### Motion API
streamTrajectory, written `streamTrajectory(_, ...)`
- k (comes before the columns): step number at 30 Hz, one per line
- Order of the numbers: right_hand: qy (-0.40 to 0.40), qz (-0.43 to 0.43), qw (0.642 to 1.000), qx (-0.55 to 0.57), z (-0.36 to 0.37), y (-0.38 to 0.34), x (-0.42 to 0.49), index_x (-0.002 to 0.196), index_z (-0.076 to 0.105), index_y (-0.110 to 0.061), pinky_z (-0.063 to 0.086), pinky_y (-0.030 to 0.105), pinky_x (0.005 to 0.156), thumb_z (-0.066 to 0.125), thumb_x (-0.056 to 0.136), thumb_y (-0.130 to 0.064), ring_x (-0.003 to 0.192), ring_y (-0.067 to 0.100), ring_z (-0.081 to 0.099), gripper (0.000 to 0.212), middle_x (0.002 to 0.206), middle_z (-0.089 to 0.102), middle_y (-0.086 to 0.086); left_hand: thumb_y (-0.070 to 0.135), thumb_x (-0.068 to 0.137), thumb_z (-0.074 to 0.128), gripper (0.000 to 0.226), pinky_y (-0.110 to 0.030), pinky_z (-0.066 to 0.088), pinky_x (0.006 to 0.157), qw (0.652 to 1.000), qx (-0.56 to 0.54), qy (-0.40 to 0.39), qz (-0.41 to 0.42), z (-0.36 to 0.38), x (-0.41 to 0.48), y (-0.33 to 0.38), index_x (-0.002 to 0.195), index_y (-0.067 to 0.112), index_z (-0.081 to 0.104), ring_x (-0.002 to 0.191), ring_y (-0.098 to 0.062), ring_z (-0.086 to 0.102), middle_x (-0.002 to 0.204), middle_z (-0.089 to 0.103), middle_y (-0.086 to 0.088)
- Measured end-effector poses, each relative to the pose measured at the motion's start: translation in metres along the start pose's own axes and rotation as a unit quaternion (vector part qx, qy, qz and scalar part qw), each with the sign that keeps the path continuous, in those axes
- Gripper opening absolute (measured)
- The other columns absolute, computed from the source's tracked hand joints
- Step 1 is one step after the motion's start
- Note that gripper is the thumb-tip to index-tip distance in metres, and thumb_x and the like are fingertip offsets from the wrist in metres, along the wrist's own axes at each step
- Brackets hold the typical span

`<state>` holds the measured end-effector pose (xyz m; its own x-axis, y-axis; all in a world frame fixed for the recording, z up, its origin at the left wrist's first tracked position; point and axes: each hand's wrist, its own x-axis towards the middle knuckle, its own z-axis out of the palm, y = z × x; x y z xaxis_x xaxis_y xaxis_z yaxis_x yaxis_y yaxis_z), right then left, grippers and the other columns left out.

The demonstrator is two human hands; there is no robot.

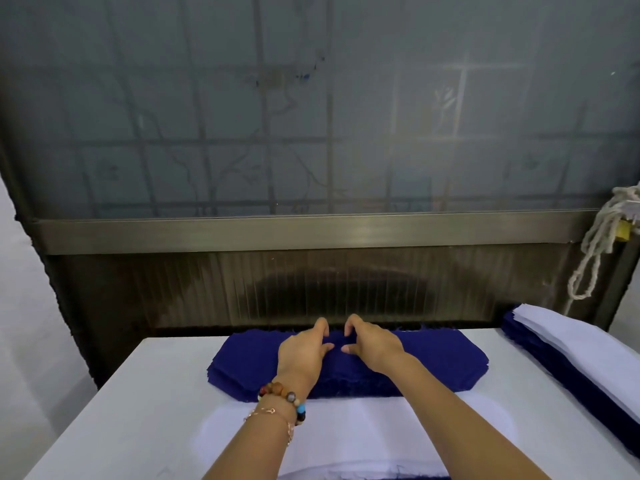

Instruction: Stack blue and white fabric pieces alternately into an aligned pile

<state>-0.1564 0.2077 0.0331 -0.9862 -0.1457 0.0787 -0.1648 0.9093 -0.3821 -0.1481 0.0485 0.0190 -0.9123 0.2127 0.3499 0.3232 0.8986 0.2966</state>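
Observation:
A pile of dark blue fabric pieces [446,358] lies at the far edge of the white table [138,393]. Both hands rest on its middle. My left hand [304,351] and my right hand [372,342] have fingers curled at the pile's far edge and thumbs pointing toward each other, pinching the top blue layer. Nearer to me lies a pile of white fabric pieces [363,441], partly under my forearms. At the right, a mixed stack of blue and white pieces [571,351] runs along the table edge, white on top.
A dark metal frame with a frosted glass panel [311,133] stands right behind the table. A white rope [595,244] and a brass padlock hang at the right. Beaded bracelets are on my left wrist.

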Motion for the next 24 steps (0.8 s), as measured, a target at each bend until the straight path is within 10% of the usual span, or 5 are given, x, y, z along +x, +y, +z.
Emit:
streamTrajectory(7,0.079,-0.047,0.996,0.013,0.003,-0.001,-0.012,0.094,0.054,-0.023,0.045,0.03,0.086,0.064,0.089,-0.031,0.1,0.015,0.05,0.014,0.106,0.05,-0.004,0.018,0.095,0.05,0.019,-0.034,0.034,0.092,0.988,0.138,0.025,0.067,0.0,0.003,0.011,0.113,0.021,0.047,0.109,-0.02,0.041,0.118,0.044,-0.001)
streamTrajectory(13,0.101,-0.082,0.991,-0.034,0.0,0.0,-0.016,0.098,0.048,-0.03,0.028,0.034,0.098,0.061,0.09,-0.03,0.11,0.014,0.043,0.015,0.111,0.055,-0.01,0.026,0.095,0.046,0.013,-0.035,0.031,0.094,0.989,0.121,0.008,0.08,-0.01,-0.001,0.004,0.108,0.027,0.042,0.104,-0.016,0.051,0.107,0.058,0.006)
streamTrajectory(24,0.029,0.12,0.986,-0.114,-0.061,0.08,-0.038,0.121,0.056,-0.03,0.024,0.044,0.109,0.055,0.095,-0.038,0.125,0.021,0.042,0.028,0.125,0.056,-0.001,0.054,0.089,0.057,0.022,-0.035,0.026,0.09,0.987,0.063,-0.021,-0.143,-0.058,-0.014,-0.085,0.102,0.036,0.057,0.107,-0.013,0.051,0.107,0.062,0.011)
